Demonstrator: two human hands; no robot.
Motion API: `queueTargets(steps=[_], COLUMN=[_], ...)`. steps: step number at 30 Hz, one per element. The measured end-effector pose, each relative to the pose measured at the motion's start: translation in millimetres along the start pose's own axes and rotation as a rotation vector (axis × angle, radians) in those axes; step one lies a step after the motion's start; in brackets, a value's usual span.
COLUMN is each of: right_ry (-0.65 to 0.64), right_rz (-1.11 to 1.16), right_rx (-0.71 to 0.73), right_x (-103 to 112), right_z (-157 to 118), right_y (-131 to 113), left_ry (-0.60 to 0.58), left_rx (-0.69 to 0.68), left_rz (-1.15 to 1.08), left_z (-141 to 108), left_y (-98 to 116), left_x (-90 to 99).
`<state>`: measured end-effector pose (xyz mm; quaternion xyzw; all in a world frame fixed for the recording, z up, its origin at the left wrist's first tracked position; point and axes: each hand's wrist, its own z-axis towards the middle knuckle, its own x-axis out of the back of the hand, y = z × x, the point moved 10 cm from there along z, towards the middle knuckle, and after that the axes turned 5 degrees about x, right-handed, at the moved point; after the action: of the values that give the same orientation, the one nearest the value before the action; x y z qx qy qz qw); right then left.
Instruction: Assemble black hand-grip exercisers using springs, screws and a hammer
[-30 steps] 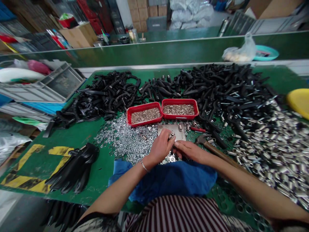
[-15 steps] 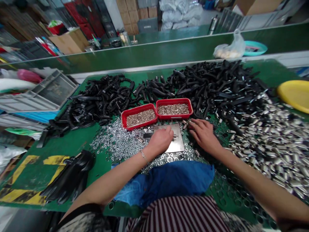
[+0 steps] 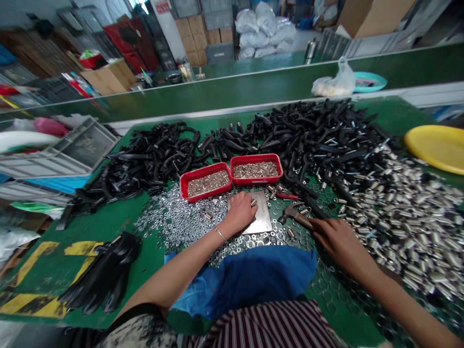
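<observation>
My left hand (image 3: pixel 240 212) is closed over a flat metal plate (image 3: pixel 264 223). A small shiny metal sleeve (image 3: pixel 254 202) sticks out at its fingertips; the rest of what it grips is hidden under the hand. To the right, my right hand (image 3: pixel 337 239) has its fingers around the wooden handle of a claw hammer (image 3: pixel 290 211), which lies low over the loose rings. A tool with red grips (image 3: pixel 286 196) rests just behind the hammer. Several metal sleeves and many washers (image 3: pixel 188 212) surround the plate.
Two red trays (image 3: pixel 231 185) of small metal parts stand behind the plate. Black handles (image 3: pixel 145 154) are heaped along the back, metal sleeves (image 3: pixel 406 217) on the right. A blue cloth (image 3: pixel 253 275) lies in front, black handles (image 3: pixel 105 275) at left, a yellow plate (image 3: pixel 435 145) far right.
My right hand has moved back and to the right, from beside the plate onto the hammer handle. The hammer and red grips are now uncovered. My left hand stays over the plate, turned slightly.
</observation>
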<state>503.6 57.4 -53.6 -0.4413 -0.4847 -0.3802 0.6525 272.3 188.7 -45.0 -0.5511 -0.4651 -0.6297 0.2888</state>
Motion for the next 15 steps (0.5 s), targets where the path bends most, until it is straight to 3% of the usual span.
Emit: queueTargets(steps=[4,7,11,15], right_ry=[0.002,-0.035,-0.077,-0.157], right_rz=[-0.049,-0.043,-0.019,0.149], right_rx=[0.025,0.047,0.025,-0.103], right_x=[-1.0,-2.4,0.0,-7.9], right_z=[0.4,8.3,22.8,31.5], right_y=[3.1,0.8,-5.0,2.9], left_ry=[0.109,0.087,-0.101,-0.166], left_rx=[-0.121,-0.08,-0.044,-0.033], left_rz=[-0.036,0.108,0.234,0.254], left_z=[26.9,71.8,128.8,148.4], left_y=[1.1,-15.0,-28.1,-26.8], left_x=[39.8,60.0,49.4,33.6])
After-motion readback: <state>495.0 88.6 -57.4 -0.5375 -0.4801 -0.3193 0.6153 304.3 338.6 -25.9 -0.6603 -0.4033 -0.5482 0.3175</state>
